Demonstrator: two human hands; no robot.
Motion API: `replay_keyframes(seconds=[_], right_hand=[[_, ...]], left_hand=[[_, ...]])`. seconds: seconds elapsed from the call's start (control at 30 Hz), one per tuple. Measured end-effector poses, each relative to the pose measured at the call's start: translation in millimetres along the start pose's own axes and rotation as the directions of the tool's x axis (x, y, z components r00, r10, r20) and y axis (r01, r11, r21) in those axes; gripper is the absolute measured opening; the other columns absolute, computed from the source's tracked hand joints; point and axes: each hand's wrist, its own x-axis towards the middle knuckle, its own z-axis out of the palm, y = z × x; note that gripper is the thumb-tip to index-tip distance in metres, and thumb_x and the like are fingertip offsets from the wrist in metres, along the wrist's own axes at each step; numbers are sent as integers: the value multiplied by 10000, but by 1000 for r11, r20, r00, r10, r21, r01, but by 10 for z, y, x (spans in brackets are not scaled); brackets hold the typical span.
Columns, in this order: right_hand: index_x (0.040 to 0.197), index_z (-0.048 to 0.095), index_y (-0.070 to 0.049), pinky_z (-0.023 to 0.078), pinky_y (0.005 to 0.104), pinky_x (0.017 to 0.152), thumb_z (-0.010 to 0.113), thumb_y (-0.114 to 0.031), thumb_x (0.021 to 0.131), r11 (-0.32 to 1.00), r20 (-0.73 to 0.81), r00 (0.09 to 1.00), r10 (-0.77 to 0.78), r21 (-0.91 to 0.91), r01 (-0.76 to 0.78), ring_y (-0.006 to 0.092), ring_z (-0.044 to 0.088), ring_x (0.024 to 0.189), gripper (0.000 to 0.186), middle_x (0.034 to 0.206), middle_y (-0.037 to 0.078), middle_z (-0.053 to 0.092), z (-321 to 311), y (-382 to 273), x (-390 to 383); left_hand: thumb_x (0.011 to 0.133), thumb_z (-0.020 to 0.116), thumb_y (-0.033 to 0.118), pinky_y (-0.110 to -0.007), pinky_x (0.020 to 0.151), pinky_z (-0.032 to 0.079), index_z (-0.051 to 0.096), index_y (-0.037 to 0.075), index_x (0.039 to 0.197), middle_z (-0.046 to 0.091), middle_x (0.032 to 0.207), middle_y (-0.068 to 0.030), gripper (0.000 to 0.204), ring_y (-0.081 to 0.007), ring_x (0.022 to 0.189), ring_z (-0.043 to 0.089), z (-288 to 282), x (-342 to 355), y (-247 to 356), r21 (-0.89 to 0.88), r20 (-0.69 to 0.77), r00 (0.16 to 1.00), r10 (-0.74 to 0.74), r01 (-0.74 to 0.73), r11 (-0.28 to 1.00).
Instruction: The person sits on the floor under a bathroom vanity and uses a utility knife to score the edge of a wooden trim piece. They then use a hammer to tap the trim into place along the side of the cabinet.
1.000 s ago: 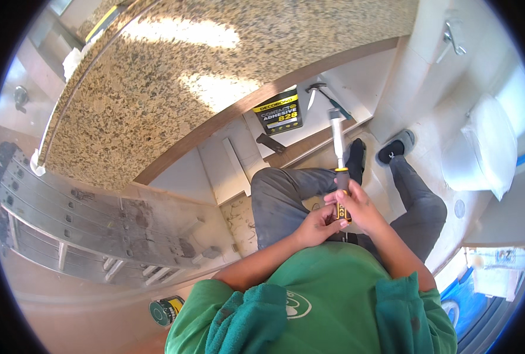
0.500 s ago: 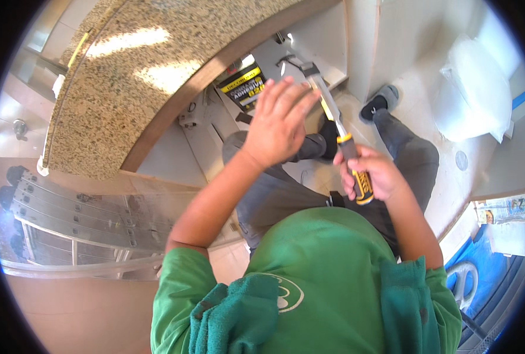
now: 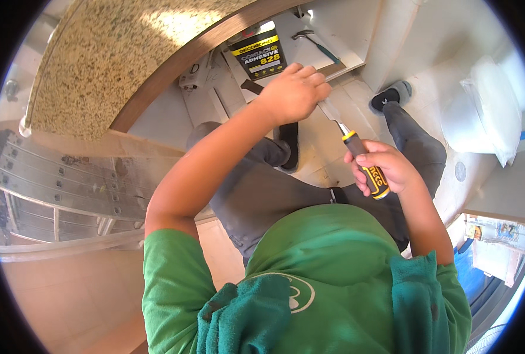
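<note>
A chisel (image 3: 331, 112) with a black and yellow handle and a flat metal blade slants up and away from me. Its handle lies in my right hand (image 3: 386, 167), fingers wrapped round it and thumb along the side. My left hand (image 3: 296, 94) is closed over the far end of the blade, so the tip is hidden. Just beyond that hand stands a black and yellow can of adhesive (image 3: 256, 52) on the cabinet floor. To the can's right lies a claw hammer (image 3: 318, 45) with a dark handle.
A speckled stone countertop (image 3: 97, 71) with a wooden edge (image 3: 156, 76) curves over the open cabinet at upper left. An aluminium ladder (image 3: 56, 189) is at the left. Clear plastic wrapping (image 3: 481, 112) sits at the right. My feet and legs take up floor space before the cabinet.
My left hand has gone from spread fingers beside the blade to closed over its far end. The chisel has shifted slightly right, and the hammer shows more fully.
</note>
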Motion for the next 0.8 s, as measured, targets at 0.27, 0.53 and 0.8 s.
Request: replay_keyframes(seconds=[0.27,0.53,0.8], right_hand=[[1132,573,18,569,348,520,628,-184,953,996,-47,998,41,-72,-45,204,641,579,276,721,104,621,190,27,-32],[1151,560,18,589,348,545,599,-250,1023,972,55,991,123,-206,-110,194,649,610,300,742,93,614,233,-144,-1],[1121,566,5,569,330,534,614,-270,1017,943,89,973,214,-277,-182,175,636,603,298,743,79,607,90,-156,66]], left_hand=[[758,671,103,-356,932,455,640,94,1070,634,1038,-29,314,-226,1062,595,164,-335,-55,-40,-155,986,67,-74,996],[799,684,206,-350,886,460,645,139,927,643,930,-4,150,-204,963,626,-110,-597,-285,-47,-171,985,37,-45,998],[908,674,327,-373,794,485,603,128,808,634,777,-40,234,-253,765,635,-12,-898,-431,123,-129,991,23,-7,992]])
